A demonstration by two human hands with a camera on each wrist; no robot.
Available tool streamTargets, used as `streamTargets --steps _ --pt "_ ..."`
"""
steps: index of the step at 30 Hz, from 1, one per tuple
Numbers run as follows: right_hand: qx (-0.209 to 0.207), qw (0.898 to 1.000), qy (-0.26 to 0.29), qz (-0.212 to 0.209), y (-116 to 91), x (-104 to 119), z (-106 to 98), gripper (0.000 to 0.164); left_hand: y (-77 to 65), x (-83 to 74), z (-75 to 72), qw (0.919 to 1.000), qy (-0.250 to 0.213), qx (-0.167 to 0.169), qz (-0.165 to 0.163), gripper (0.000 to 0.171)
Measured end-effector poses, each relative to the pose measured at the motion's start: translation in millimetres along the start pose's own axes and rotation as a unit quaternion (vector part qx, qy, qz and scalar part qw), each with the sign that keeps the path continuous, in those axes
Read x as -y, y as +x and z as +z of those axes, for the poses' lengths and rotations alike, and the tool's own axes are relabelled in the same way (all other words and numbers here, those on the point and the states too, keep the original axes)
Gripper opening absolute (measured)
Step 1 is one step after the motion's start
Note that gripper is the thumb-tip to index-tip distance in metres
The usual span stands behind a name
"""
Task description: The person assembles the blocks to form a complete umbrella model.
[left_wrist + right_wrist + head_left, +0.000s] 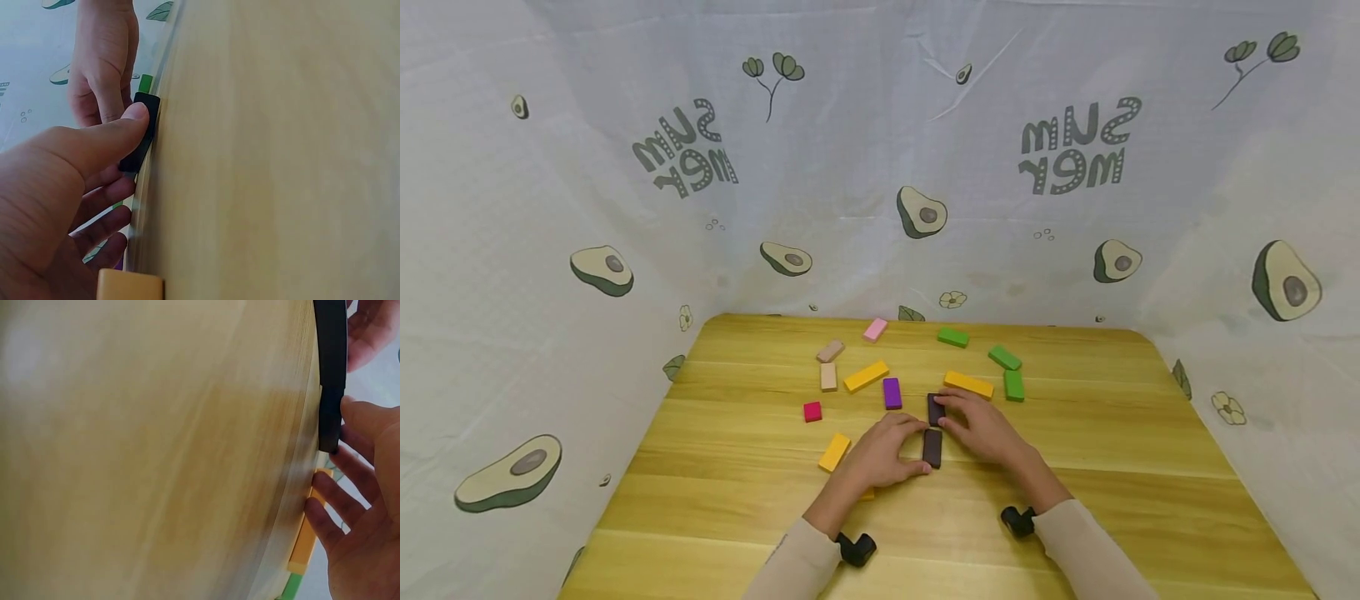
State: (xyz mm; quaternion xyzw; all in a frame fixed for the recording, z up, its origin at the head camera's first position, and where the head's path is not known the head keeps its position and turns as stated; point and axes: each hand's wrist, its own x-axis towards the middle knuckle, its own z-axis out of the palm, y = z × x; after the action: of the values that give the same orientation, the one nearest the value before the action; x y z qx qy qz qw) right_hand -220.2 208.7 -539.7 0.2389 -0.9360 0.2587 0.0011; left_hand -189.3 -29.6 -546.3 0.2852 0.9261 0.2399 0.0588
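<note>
Two black blocks lie nearly end to end on the wooden table. The nearer black block (932,450) is held by my left hand (883,454), thumb at its near end and index finger at its far end. My right hand (985,427) pinches the farther black block (935,410) between thumb and index finger, from its right side. In the right wrist view that block (330,422) sits at the fingertips, the other fingers spread loosely. Any contact between the two blocks is hard to make out. A purple block (892,393) lies left of the farther one.
Yellow blocks lie behind the right hand (968,384), behind the left hand (867,377) and beside it (835,452); another is partly under the left wrist. Green blocks (1004,358) are at back right; beige (828,377), pink (876,330) and red (812,412) blocks farther left.
</note>
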Motion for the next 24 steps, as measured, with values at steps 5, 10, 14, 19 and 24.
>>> streamTargets --steps 5,10,14,19,24 --pt "-0.001 1.0 0.009 0.001 0 2 -1 0.044 -1.4 0.0 -1.2 0.9999 -0.008 0.003 -0.005 0.064" --pt "-0.003 1.0 0.012 0.005 1 2 -1 0.043 -4.5 -0.7 -3.2 0.9998 -0.018 0.011 -0.007 0.063" --pt "-0.003 1.0 0.008 0.005 1 1 -1 0.043 -9.3 -1.4 -3.3 0.9996 -0.022 0.013 -0.008 0.063" --pt "0.004 1.0 0.014 0.01 1 0 -1 0.043 -17.8 -1.6 -2.4 0.9997 -0.02 0.01 -0.009 0.062" --pt "0.009 1.0 0.02 0.015 1 1 -1 0.044 -26.8 -1.9 -4.5 0.9996 -0.025 0.005 -0.012 0.062"
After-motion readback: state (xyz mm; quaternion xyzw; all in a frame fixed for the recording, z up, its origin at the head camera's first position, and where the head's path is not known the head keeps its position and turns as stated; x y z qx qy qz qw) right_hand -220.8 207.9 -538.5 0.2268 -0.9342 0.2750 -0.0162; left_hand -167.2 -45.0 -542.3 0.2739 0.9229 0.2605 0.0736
